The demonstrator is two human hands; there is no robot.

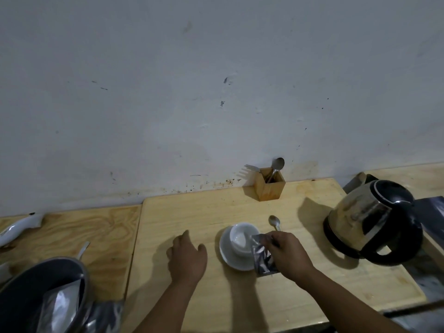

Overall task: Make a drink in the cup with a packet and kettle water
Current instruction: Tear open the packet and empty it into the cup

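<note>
Packet [263,257] pinched in right fingers [269,239] beside cup [242,237], left fingers [185,239] spread empty

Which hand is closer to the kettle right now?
Right. The right hand, holding a packet beside the cup, is nearer the kettle; the left hand is beyond the cup.

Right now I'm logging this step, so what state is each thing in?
cup: upright on its saucer, something white inside.
packet: tilted at the cup's rim, pinched by the right hand.
left hand: open, holding nothing.
kettle: upright, lid shut, untouched.
spoon: lying on the board behind the cup.
wooden holder: upright, holding cutlery.
</note>
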